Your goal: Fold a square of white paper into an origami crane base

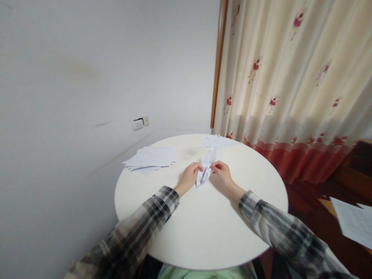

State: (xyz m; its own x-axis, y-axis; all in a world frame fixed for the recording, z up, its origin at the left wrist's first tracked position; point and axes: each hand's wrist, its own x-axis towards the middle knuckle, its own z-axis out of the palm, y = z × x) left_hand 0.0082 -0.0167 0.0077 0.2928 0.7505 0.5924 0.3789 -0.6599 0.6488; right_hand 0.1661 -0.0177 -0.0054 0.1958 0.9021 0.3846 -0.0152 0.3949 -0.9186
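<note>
Between my two hands is a folded sheet of white paper (209,156), creased and standing partly up from the round white table (197,232). My left hand (191,173) pinches its left side, thumb and fingers closed on the edge. On the other side, my right hand (222,173) has its fingertips closed on the right edge of the same paper. The folds open toward me in the middle, and the far end points away toward the back of the table.
A stack of white paper sheets (152,155) lies at the table's left. More white paper pieces (217,142) lie at the back edge. A wall with a power socket (137,124) stands behind, a flowered curtain (279,77) at right. Written sheets (351,219) rest at far right.
</note>
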